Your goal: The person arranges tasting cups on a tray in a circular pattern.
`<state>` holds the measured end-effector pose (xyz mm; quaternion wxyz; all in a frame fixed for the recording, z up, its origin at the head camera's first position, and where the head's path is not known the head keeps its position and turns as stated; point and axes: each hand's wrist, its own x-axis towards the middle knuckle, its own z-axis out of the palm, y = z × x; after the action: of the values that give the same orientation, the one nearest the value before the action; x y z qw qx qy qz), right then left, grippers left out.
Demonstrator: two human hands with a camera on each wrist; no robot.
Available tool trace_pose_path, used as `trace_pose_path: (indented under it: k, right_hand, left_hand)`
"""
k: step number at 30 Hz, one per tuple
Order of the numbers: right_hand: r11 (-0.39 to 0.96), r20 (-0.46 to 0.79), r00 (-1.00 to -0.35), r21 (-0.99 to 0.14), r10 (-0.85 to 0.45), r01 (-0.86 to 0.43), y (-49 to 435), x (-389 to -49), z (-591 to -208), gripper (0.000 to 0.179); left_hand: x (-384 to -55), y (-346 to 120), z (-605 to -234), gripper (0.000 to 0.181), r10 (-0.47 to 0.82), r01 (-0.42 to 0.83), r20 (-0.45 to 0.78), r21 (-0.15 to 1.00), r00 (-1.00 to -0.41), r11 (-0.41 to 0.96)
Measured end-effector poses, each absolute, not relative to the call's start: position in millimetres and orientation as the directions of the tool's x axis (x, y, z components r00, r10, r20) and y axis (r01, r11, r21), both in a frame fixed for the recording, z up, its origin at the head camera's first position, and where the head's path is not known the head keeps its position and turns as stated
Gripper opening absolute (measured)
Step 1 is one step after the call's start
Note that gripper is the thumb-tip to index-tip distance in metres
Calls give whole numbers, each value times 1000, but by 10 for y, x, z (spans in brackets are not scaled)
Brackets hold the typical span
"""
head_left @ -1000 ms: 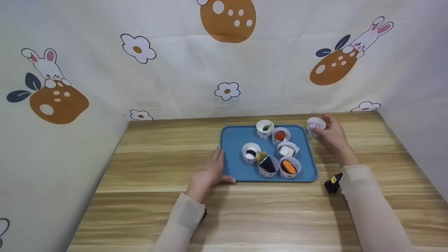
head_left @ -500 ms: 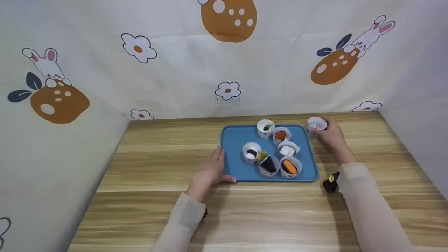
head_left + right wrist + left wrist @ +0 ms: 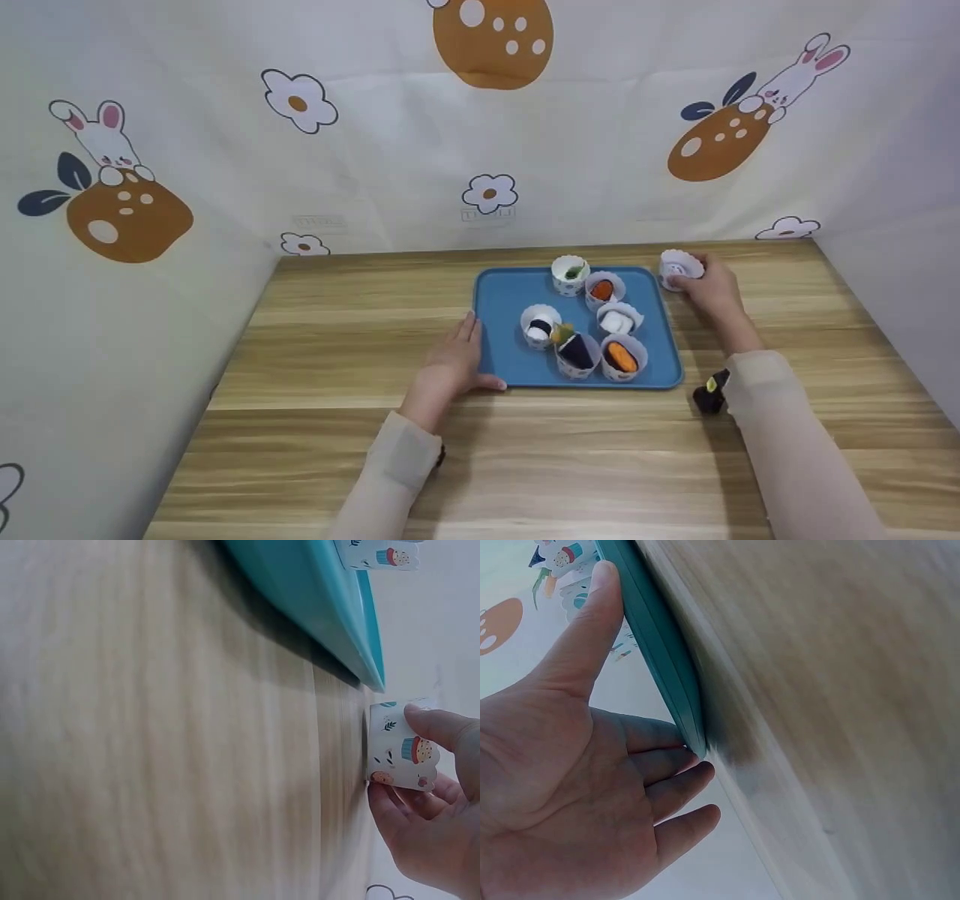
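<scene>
At the back right of the table, just off the blue tray point(image 3: 499, 292), my right hand point(image 3: 712, 289) pinches a white paper baking cup point(image 3: 671, 279). Something small and white shows inside it. In the right wrist view the paper cup's cupcake-printed wall point(image 3: 397, 746) lies between my thumb and fingers, its base at the tabletop. My left hand point(image 3: 450, 360) is at the tray's front left corner; its straight fingers touch the left side and its thumb the front edge. Beside the tray edge in the left wrist view, that palm point(image 3: 555, 802) faces the camera.
On the tray stand several paper cups with small sushi-like pieces, including an orange-topped piece point(image 3: 621, 358), a dark triangular piece point(image 3: 576, 351) and a black-banded white piece point(image 3: 540, 328). A small black object point(image 3: 709, 397) lies by my right sleeve. A printed curtain point(image 3: 390, 172) hangs behind the table.
My right hand keeps its grip on the paper cup, which tilts slightly and hides more of its contents. The left hand has stayed at the tray corner.
</scene>
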<state>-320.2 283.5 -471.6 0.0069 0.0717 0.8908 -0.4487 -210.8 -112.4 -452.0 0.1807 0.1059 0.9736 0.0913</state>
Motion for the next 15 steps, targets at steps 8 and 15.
trace_pose_path:
  k: [8, 15]
  right_hand:
    - [536, -132, -985, -827, 113, 172, 2804, -3168, -4642, 68]
    - [562, -89, -992, -818, 88, 123, 2769, -3135, -4575, 68]
  left_hand:
    - [-2107, -1120, -4521, 115, 235, 165, -335, 225, -912, 960]
    - [-2108, -1121, -4519, 116, 234, 167, -334, 217, -913, 962]
